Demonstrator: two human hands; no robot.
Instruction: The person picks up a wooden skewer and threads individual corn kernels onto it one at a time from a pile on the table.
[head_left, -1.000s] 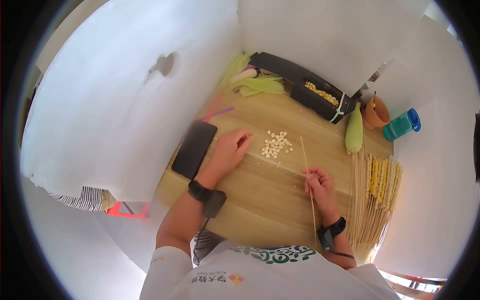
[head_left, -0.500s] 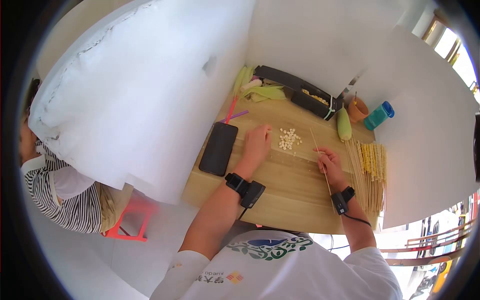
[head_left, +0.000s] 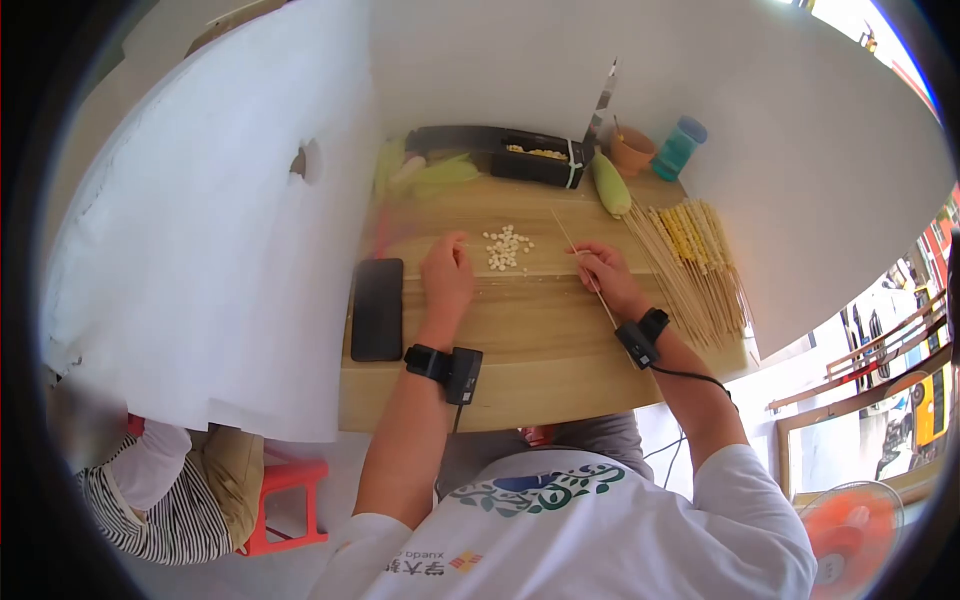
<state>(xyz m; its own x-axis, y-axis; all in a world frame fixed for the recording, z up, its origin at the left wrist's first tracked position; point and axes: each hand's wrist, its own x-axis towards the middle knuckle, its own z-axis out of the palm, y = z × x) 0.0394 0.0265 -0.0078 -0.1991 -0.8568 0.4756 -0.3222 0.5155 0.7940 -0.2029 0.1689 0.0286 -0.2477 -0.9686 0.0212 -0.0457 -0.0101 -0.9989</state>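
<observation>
1. The view has swung; a fan [head_left: 853, 535] now shows.
2. Right hand [head_left: 612, 280] pinches a stick [head_left: 564, 231].
3. Left hand [head_left: 447, 275] is curled; holding what, I cannot tell.
4. Kernels [head_left: 507, 246] lie on the table [head_left: 540, 335] between the hands.

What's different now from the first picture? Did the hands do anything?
Mostly the view turned: the table looks straighter, and a fan now shows at the lower right. I can't see anything picked up or let go. The right hand still holds the stick, and the left hand stays beside the kernels. The phone and skewers stayed put.
</observation>
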